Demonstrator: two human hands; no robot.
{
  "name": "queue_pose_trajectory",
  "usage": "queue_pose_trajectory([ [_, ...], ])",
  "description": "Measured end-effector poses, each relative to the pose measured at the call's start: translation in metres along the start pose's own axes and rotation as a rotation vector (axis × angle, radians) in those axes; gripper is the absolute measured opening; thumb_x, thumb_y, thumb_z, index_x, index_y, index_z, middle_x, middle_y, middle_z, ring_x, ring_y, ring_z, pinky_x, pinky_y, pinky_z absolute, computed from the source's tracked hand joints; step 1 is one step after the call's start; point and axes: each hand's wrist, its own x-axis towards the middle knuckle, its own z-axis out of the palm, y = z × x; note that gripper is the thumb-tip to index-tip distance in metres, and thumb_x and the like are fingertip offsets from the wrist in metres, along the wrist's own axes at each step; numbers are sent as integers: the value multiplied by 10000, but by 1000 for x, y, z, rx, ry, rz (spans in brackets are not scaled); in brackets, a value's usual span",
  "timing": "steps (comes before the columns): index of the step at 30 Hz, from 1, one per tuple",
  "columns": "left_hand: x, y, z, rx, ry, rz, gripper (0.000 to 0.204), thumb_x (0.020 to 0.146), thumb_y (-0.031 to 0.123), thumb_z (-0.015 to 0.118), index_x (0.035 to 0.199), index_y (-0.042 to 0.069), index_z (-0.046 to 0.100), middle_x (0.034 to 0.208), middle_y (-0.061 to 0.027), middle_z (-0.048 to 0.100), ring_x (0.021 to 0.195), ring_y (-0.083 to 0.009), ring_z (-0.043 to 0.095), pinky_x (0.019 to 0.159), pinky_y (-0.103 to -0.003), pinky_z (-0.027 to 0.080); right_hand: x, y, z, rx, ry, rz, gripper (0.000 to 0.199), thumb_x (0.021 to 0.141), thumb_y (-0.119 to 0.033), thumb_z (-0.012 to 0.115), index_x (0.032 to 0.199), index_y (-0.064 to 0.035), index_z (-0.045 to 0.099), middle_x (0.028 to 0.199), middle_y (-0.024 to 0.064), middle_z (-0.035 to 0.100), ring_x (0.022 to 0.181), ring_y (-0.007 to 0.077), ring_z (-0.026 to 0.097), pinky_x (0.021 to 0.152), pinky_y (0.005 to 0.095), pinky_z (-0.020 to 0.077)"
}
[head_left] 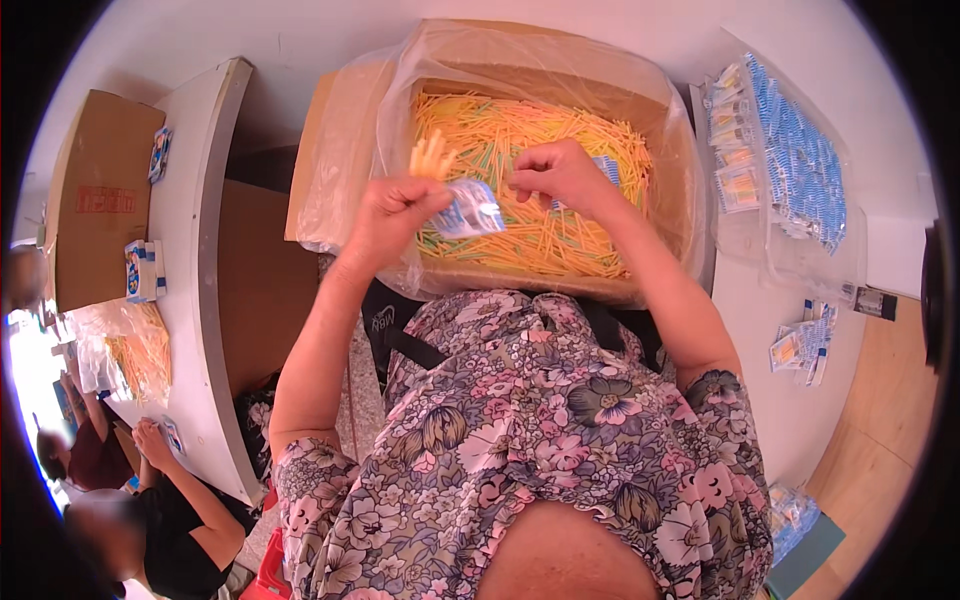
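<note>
packet (468, 210) over carton (545, 75) beside bin (740, 235)

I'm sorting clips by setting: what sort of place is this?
Probably a small packing workshop: there's a plastic-lined carton of colourful sticks, a clear bin crammed with small packets, and other people at a neighbouring white table.

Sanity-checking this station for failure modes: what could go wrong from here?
1. The pale yellow sticks jutting up at the left hand could slip and drop among the loose sticks below.
2. The blue-and-white packet looks pinched near one edge in that hand, so it might bend or slip away.
3. The clear plastic liner drapes in loose folds over the carton's side, where it could catch a hand or sleeve.
</note>
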Motion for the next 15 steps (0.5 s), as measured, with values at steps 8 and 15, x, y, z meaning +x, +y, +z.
queue_pose_trajectory([
  [8, 29, 0, 57, 38, -135, 104, 96, 836, 71, 648, 872, -14, 677, 705, -45, 626, 684, -71, 559, 605, -242, 457, -13, -2, 17, 668, 204, -69, 111, 785, -79, 710, 727, -42, 622, 692, -18, 578, 613, 35, 511, 546, 188, 394],
  [15, 30, 0, 72, 52, -278, 163, 103, 861, 93, 639, 856, -7, 665, 718, 10, 613, 714, -50, 551, 641, -222, 462, -32, -12, -12, 369, 107, 41, 143, 854, -140, 638, 951, -37, 618, 889, -2, 591, 767, 67, 545, 661, 220, 447],
])
